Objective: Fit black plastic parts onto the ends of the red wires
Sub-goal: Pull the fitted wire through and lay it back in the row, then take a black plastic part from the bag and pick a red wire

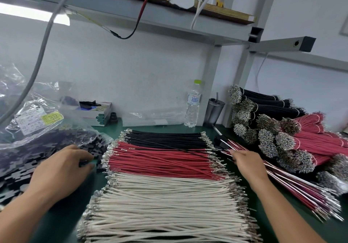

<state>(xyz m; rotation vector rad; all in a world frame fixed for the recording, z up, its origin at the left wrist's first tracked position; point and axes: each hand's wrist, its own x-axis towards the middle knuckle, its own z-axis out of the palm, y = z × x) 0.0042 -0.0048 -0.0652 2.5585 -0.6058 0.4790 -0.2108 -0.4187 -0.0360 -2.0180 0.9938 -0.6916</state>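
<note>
Red wires (160,160) lie in a row on the green tabletop (62,218) between black wires (165,138) and white wires (165,205), while left hand (62,169) fingers pinch a black part (85,162) beside the bag (33,129) and right hand (244,162) fingers grip a blurred wire bundle (293,184)

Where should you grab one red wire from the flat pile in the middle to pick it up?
Pinch a top red wire on its soft red middle, coming straight down from above. The wires lie flat, side by side on the table, so only their tops are free. The metal ends are small and bunched together, probably harder to hold.
</note>
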